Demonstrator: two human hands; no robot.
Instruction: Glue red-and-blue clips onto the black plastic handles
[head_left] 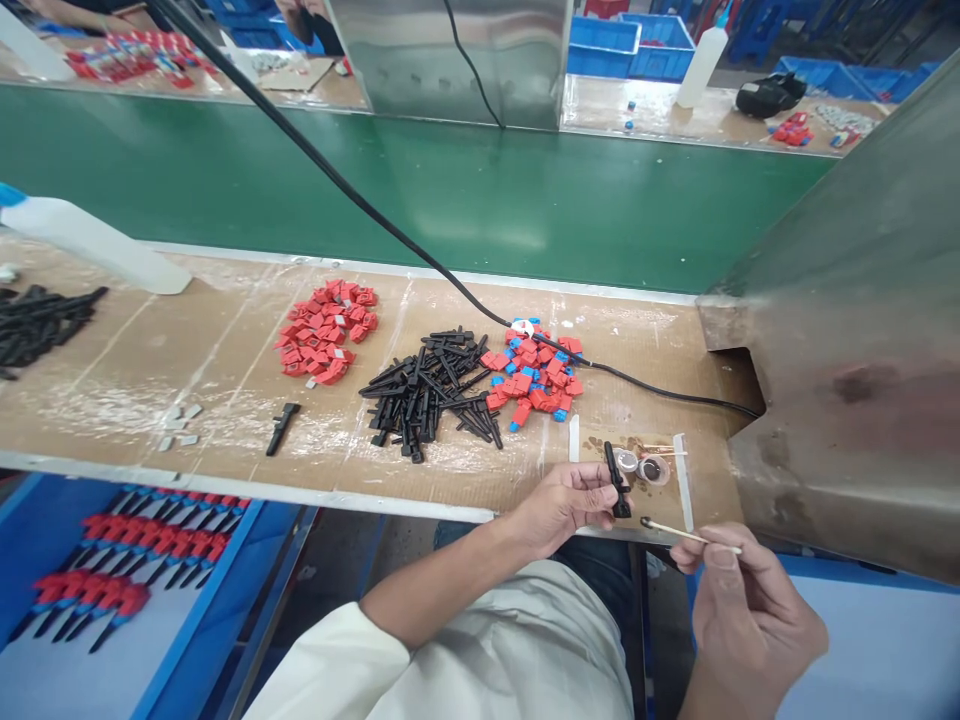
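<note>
My left hand (pixel 564 505) is closed on a slim black plastic piece (pixel 617 481), held upright just over the near edge of the bench. My right hand (pixel 742 600) pinches a thin wooden stick (pixel 686 534) with a dark tip; the tip points left, a short way below the black piece. Two small round pots (pixel 646 466), one with dark paste, sit on the bench just beyond the black piece. A heap of black pieces (pixel 427 390) lies mid-bench. Beside it is a pile of red and blue blocks (pixel 536 375), and farther left a pile of red blocks (pixel 326 330).
A black cable (pixel 375 215) crosses the bench and the green conveyor belt (pixel 450 190). A single black piece (pixel 282 428) and small grey chips (pixel 178 425) lie left. A blue tray (pixel 225 570) of finished red-topped parts sits lower left. A metal housing (pixel 862 330) stands right. A white bottle (pixel 90 240) lies far left.
</note>
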